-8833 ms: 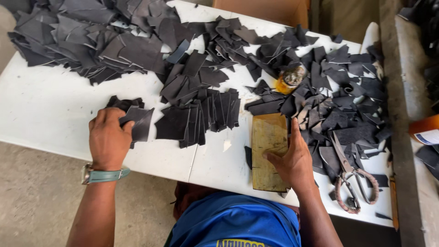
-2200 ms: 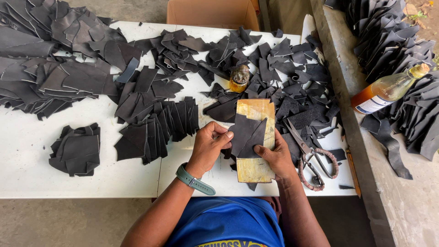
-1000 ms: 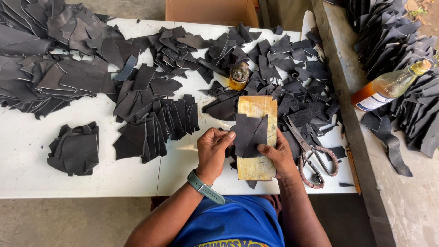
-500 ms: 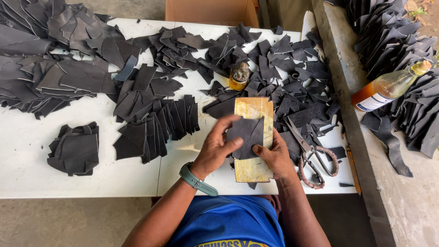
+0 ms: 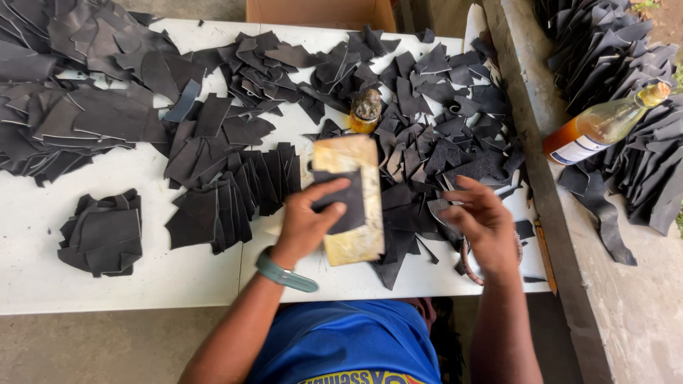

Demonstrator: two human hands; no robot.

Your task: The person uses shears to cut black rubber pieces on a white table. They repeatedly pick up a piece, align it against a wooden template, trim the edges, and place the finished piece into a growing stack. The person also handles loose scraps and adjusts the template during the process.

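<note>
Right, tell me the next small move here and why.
Probably the right hand should pick a fresh piece from the pile beneath it. The left hand already presses one dark piece flat on the board, while the right hand hovers empty over the loose pieces.

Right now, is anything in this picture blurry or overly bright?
Head view: the right hand looks slightly motion-blurred over the dark leather scraps; the left hand on the yellowish rectangular block is sharper; light is soft and even, the white table bright but not glaring.

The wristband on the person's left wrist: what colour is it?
Teal green; the wristband shows best in the head view.
</note>
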